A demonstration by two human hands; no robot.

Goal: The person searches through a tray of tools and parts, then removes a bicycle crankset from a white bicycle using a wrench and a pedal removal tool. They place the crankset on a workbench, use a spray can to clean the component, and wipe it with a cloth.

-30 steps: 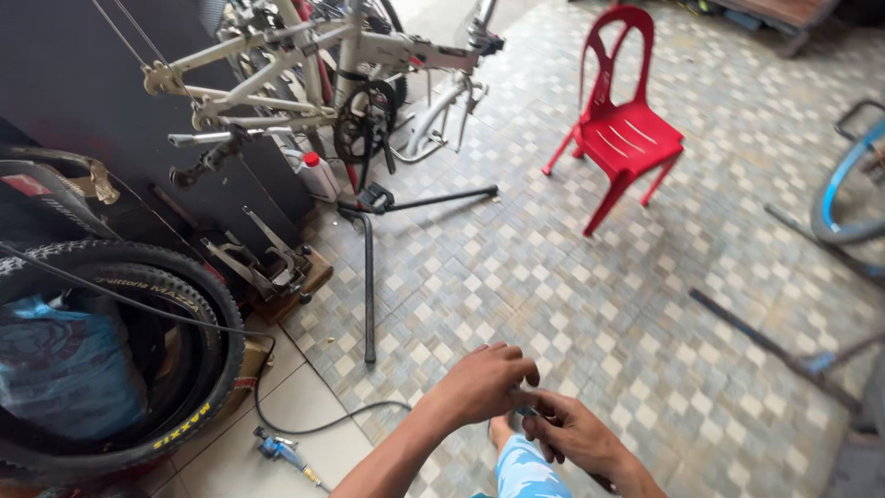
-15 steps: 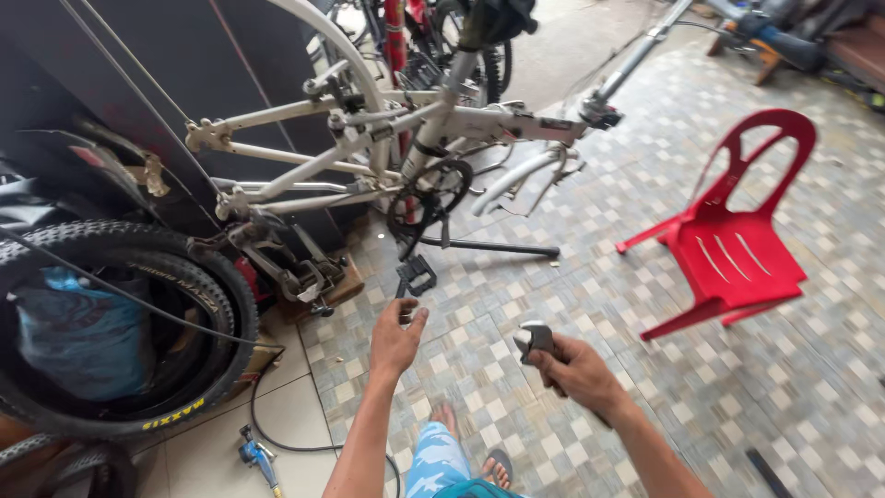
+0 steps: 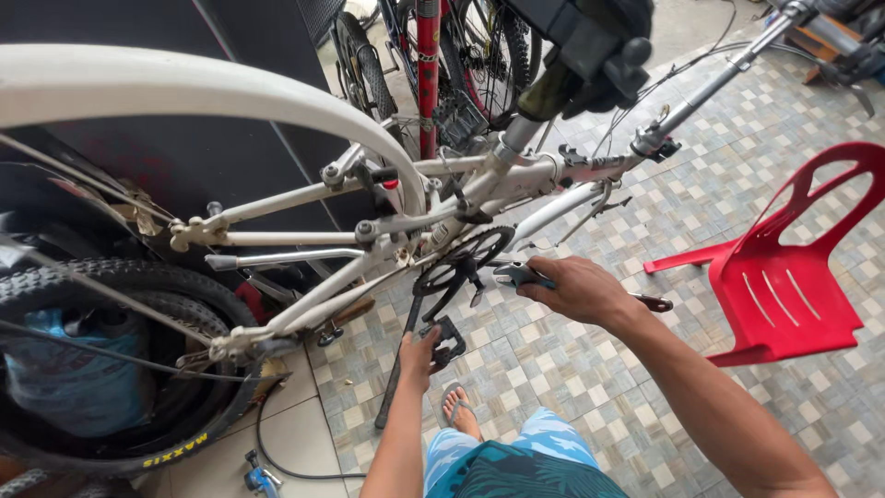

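Our left hand [image 3: 422, 355] is closed on the pedal [image 3: 448, 336]; our right hand [image 3: 579, 288] clasps pliers [image 3: 518, 273]. The chainring [image 3: 464, 257] lies at nine o'clock of the pliers, which point that way, right hand nearer.

The floor [image 3: 590, 369] is laid with small checkered tiles in grey, beige and green, giving way to larger pale tiles left of the left hand [image 3: 419, 355]. A red plastic chair [image 3: 784, 277] stands on it to the right of the right hand [image 3: 576, 288]. A bare foot in a sandal [image 3: 458, 410] rests just below the left hand; a black cable [image 3: 277, 456] and a small blue tool [image 3: 258, 480] lie lower left
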